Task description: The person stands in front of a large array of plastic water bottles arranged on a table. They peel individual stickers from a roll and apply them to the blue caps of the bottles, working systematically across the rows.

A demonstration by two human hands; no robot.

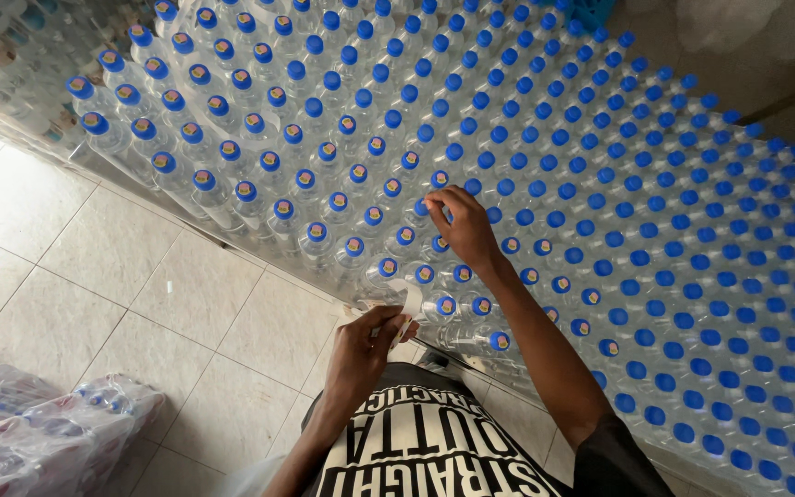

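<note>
With fingers (434, 204) of the right hand (464, 230) drawn narrow, pinching down at the top of one bottle, out in the middle of a great block of clear plastic water bottles (600, 230) standing upright, cap to cap. Cannot tell whether anything sits between the fingertips; the cap itself hidden beneath them.

Holding, in the left hand (362, 354), closed and close to the body at the near edge of the block, a curling white paper strip (409, 299).

Working right at the border: round-stickered caps (246, 191) to the left and toward the body, plain blue caps (692, 304) to the right and beyond. Judging from that line, midway through stickering, roughly half the block unmarked.

Calling next, by the look of it, for a fresh pick from the strip and a centred press on a neighbouring plain cap, without tipping the bottles.

Below left, pale floor tiles (94, 267) and shrink-wrapped bottle packs (48, 433).
</note>
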